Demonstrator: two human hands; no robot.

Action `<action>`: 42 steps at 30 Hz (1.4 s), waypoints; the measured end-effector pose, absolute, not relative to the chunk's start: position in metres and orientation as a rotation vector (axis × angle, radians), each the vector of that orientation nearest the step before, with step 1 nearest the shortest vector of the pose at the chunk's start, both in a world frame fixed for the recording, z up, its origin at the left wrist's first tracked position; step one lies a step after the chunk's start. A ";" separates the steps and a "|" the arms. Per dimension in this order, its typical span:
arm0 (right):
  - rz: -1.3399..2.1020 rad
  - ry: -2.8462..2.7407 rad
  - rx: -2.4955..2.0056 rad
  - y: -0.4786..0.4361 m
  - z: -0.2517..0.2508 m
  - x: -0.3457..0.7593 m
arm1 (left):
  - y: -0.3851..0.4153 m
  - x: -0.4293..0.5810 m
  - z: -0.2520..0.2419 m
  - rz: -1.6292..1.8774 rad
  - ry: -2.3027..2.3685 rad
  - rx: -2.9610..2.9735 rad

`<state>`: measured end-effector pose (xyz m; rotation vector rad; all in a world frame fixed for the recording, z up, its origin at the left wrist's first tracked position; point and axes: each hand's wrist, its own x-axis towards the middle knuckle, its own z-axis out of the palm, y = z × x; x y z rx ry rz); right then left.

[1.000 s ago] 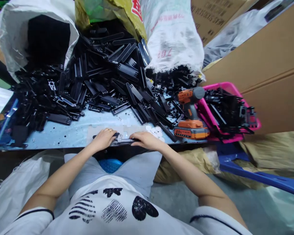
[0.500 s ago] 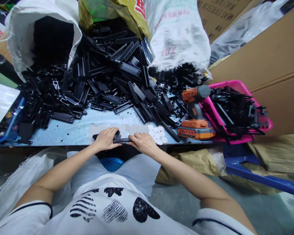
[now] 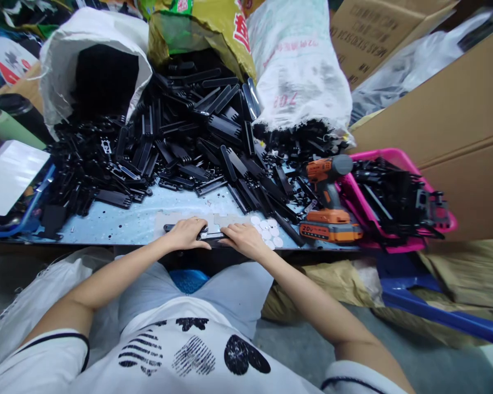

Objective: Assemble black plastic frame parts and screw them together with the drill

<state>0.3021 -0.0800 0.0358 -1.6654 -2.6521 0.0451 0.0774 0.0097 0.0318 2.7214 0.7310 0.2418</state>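
Observation:
Both hands are at the front edge of the table, over a long, narrow black plastic part [image 3: 212,236]. My left hand [image 3: 188,233] is closed round its left portion, with the thumb along the near side. At the other end, the fingers of my right hand [image 3: 245,239] press together on the part. A dark rounded end shows left of my left hand; the palms and fingers hide much of the rest. Under the hands lies a flat greyish sheet [image 3: 225,219]. Several white round discs [image 3: 267,225] lie just right of my right hand.
A large heap of black plastic parts [image 3: 189,131] covers the table behind the hands. An orange cordless drill [image 3: 326,213] stands at the right, beside a pink basket [image 3: 398,156] of black parts. White sacks [image 3: 299,60] lie behind, with cardboard boxes [image 3: 439,120] at the right.
The head view has tilted and shifted slightly, so the table's contents sit lower and further right. Both hands stay on the black part, with only a small shift of the fingers.

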 end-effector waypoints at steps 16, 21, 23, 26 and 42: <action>0.016 -2.139 -2.020 0.092 0.021 0.299 | 0.200 0.071 0.061 0.763 1.496 2.894; -0.002 -2.094 -2.269 0.134 0.022 0.285 | 0.158 0.117 0.038 0.450 1.263 2.899; 0.042 -2.052 -2.275 0.136 0.021 0.285 | 0.147 0.144 0.025 0.363 1.239 2.850; 0.149 -1.973 -2.242 0.136 0.021 0.291 | 0.144 0.170 0.018 0.331 1.304 2.748; 1.209 -1.395 -1.672 -0.012 0.039 0.289 | 0.050 0.022 0.049 0.717 1.262 1.846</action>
